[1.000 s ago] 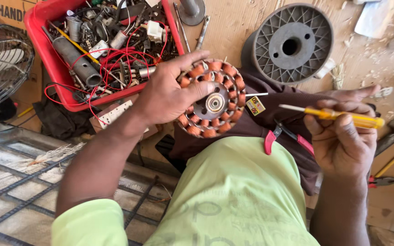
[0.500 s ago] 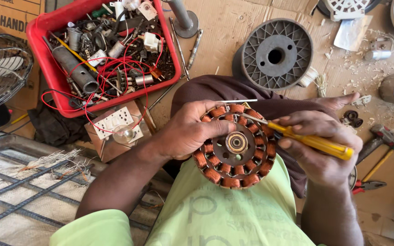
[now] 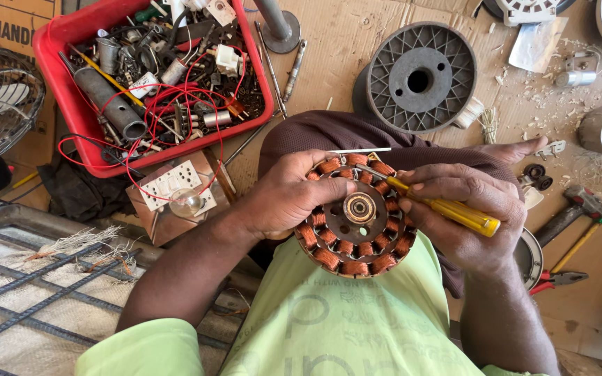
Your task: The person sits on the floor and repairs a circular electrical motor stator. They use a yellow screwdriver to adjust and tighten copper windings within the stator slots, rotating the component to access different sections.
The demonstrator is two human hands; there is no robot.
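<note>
left hand (image 3: 283, 198) gripping copper-wound stator (image 3: 355, 214), right hand (image 3: 465, 216) holding screwdriver (image 3: 447, 209)

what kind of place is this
Most likely a small electrical repair workshop, worked on the floor. The left hand holds a copper-wound fan stator while the right hand works a screwdriver at it; a red crate of wires and parts and a wire spool lie nearby.

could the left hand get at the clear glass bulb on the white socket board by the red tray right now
Probably not as things stand: the left hand is wrapped around the round copper-wound stator, so it is occupied. The way itself looks free, since the clear glass bulb lies uncovered on the white socket board beside that forearm.
</note>
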